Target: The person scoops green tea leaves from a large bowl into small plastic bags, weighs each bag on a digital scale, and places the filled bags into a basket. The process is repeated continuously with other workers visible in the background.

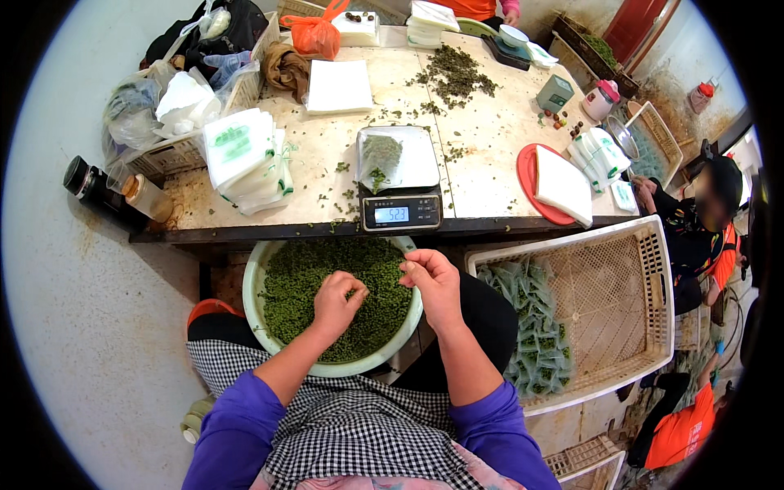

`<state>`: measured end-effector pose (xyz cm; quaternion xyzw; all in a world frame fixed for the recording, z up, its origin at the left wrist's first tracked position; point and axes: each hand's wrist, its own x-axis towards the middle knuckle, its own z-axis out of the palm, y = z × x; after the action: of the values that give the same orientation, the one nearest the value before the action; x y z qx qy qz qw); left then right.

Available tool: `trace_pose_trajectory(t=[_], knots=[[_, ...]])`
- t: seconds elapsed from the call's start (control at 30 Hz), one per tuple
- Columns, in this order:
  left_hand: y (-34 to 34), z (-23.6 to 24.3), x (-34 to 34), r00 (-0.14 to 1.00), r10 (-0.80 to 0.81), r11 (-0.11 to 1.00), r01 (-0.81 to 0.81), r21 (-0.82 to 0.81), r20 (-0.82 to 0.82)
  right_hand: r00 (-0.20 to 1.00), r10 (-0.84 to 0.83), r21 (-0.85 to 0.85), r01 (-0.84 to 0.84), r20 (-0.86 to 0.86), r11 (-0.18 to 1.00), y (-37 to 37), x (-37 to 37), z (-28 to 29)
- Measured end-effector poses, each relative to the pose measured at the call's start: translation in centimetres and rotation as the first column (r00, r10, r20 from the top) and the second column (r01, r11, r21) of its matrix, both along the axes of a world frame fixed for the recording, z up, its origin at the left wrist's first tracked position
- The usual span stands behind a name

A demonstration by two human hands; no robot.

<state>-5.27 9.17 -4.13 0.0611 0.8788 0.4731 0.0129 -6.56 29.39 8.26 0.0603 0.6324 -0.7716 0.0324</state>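
A pale green basin (255,290) in my lap holds small round green berries (298,273). My left hand (339,302) is over the berries, its fingers curled; what they hold, if anything, is hidden. My right hand (433,286) is at the basin's right edge, thumb and fingertips pinched on something too small to make out. Above the basin, a digital scale (418,210) carries a clear bag (381,155) of green pieces. To my right, a plastic crate (612,318) holds many filled clear bags (535,335).
The worktable (482,188) bears stacks of bags (245,159), a red tray (529,188) and loose dried berries (453,77). A cluttered crate (151,153) and bottles (102,192) sit at left. Co-workers occupy the far side (469,8), right side (702,237) and lower right (678,429).
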Motion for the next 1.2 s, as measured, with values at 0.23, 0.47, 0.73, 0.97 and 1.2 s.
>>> trace_pose_trajectory(t=[0.23, 0.47, 0.73, 0.97, 1.2], knots=[[1.6, 9.8, -4.2, 0.862, 0.183, 0.983, -0.171, 0.068, -0.472, 1.0, 0.008, 0.003, -0.008, 0.021, 1.0, -0.3, 0.1, -0.1], [4.3, 13.5, -13.9, 0.585, 0.085, 0.926, -0.345, -0.152, -0.806, 0.998, 0.059, 0.014, -0.059, 0.016, 0.998, -0.8, 0.1, 0.1], [3.6, 9.4, -5.6, 0.824, 0.02, 0.972, -0.149, -0.184, -0.566, 0.999, 0.036, -0.014, -0.036, 0.004, 0.999, -0.1, 0.2, -0.2], [4.9, 3.7, 0.4, 0.97, -0.226, 0.938, 0.19, -0.289, -0.095, 0.999, 0.03, 0.082, -0.029, -0.019, 0.996, -0.3, 0.2, -0.9], [3.2, 5.8, 0.6, 0.977, -0.135, 0.978, 0.104, -0.183, -0.165, 1.0, -0.017, 0.066, 0.019, -0.023, 0.998, -0.3, 0.1, -0.5]])
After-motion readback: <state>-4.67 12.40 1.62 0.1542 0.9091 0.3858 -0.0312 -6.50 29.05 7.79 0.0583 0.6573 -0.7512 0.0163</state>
